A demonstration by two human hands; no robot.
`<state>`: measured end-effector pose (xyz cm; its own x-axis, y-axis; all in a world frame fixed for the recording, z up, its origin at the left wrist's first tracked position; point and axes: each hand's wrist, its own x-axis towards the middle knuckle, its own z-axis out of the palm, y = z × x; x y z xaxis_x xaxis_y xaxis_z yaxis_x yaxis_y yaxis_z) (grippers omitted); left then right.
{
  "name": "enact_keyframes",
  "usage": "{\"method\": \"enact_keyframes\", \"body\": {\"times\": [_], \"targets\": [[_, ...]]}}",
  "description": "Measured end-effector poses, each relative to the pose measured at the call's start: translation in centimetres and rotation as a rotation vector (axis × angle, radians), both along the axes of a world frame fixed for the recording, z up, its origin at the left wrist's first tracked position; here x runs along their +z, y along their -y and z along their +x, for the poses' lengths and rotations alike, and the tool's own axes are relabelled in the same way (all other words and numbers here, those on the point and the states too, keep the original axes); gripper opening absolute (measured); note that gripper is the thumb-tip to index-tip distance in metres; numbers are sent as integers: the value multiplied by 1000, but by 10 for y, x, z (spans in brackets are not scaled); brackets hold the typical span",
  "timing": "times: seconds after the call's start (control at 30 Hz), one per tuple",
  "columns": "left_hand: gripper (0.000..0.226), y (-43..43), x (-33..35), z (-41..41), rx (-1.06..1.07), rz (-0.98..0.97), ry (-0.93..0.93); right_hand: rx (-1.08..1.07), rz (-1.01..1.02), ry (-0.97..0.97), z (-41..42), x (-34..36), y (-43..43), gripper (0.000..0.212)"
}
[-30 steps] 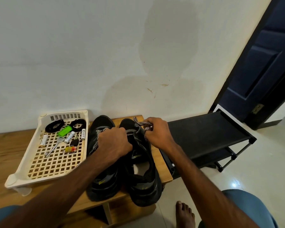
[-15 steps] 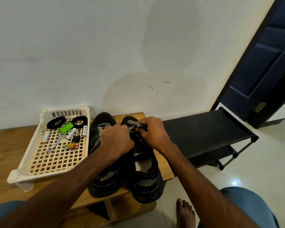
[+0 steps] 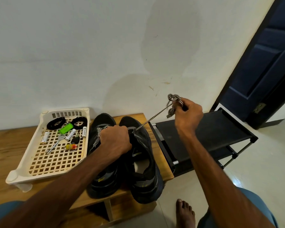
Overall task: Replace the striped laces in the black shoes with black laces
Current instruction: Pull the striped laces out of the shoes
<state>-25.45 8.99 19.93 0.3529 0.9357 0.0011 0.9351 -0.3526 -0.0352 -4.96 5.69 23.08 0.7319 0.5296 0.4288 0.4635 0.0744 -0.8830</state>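
The striped lace (image 3: 156,115) runs taut from the front eyelets of the right shoe (image 3: 145,163) up and to the right, to the right hand (image 3: 188,112). That hand is raised above the shoe rack (image 3: 212,129), with fingers and thumb closed on the bunched loose end of the lace. The left hand (image 3: 115,140) is curled into a fist on the upper of the right shoe and grips it near the eyelets, its fingertips hidden underneath. Just beside it stands the left shoe (image 3: 104,120), with its own striped lace (image 3: 97,139) threaded in. Both black shoes stand side by side, toes to the wall, at the right end of a wooden bench (image 3: 5,145), and the right one's heel overhangs the front edge. To their left is a cream lattice tray (image 3: 23,163) holding two coiled black laces (image 3: 56,123) at its far end, plus a green tag (image 3: 66,128), batteries (image 3: 45,137) and a key (image 3: 56,143). A bare foot (image 3: 184,213) rests on the tiled floor below.
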Motion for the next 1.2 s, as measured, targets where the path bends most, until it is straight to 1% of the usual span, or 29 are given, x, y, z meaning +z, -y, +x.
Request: {"method": "enact_keyframes", "body": {"times": [0.1,0.17,0.2,0.27,0.33,0.37,0.47,0.53,0.67,0.77,0.83,0.93,0.97,1.03,1.1,1.2], "targets": [[26,-1,-1,0,1,-8,10,71,13,-49,-8,-2,3,20],[26,-2,-2,-1,4,-7,15,186,-33,-40,-11,-3,3,17],[25,-2,-2,-1,6,-4,14,271,-102,-3,-11,-3,3,16],[25,-1,-3,-1,1,5,10,449,-303,153,-14,-6,5,14],[25,-2,-4,0,-13,14,10,552,-480,335,-22,-13,8,19],[25,-1,-4,0,-17,17,12,587,-543,393,-28,-17,8,22],[25,-1,-3,0,-20,25,20,656,-660,436,-42,-25,4,24],[25,-1,-3,0,-22,27,19,632,-706,442,-45,-27,1,25],[23,-1,-3,0,-21,24,14,538,-720,535,-48,-25,-2,15],[19,-1,0,-1,-10,10,0,492,-721,563,-46,-22,-3,17],[19,-1,1,-2,-1,2,-10,394,-672,476,-28,-17,-6,19],[20,-1,0,-3,-2,-5,24,249,-509,317,11,-1,-3,13],[22,-1,-1,-3,-3,-6,45,251,-471,276,19,1,-1,9],[27,-2,-3,-3,-4,4,81,319,-472,244,19,1,2,7],[32,-1,-3,-3,-3,28,103,380,-475,286,5,-4,-1,8],[34,1,-2,-2,-8,54,144,435,-408,309,-17,-3,-15,8]]}}
